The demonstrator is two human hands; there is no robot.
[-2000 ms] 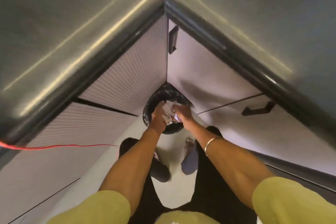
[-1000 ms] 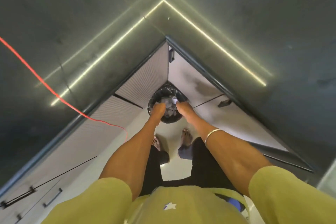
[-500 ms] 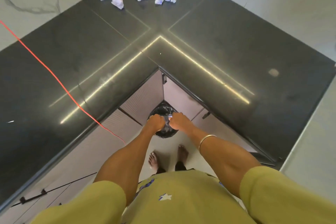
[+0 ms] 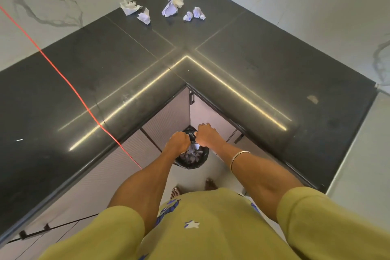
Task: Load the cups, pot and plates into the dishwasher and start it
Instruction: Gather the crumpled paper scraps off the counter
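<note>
Head view, looking straight down into an inside corner of a kitchen counter.

Person stands in the corner, both arms stretched down and forward. Left hand (image 4: pixel 178 141) and right hand (image 4: pixel 204 133) sit side by side, knuckles up, fingers curled. Each grips the gathered black plastic of the bin bag (image 4: pixel 192 136) at its rim; the two fists nearly touch, with a pinch of plastic bunched between them. Thin metal bangle (image 4: pixel 238 157) on the right forearm.

Below the hands, the bin (image 4: pixel 197 163) stands on the floor, tucked into the angle where the two runs of cabinet doors (image 4: pixel 168 120) meet. Its black liner is open on the near side; crumpled paper (image 4: pixel 191 155) shows inside.

Dark counter (image 4: pixel 105 82) wraps around in an L. Near the back corner lie several paper scraps (image 4: pixel 173 5), white and pale purple, well apart from the hands. A red cord (image 4: pixel 69 84) crosses the left run of counter and drops over its front edge.

Marble-look wall (image 4: pixel 316 6) behind. Yellow-green sleeves (image 4: pixel 316 224) and shirt fill the lower frame; bare toes (image 4: pixel 210 183) show on the floor near the bin.

Cups, pot, plates and dishwasher: none of them can be found in this view.
</note>
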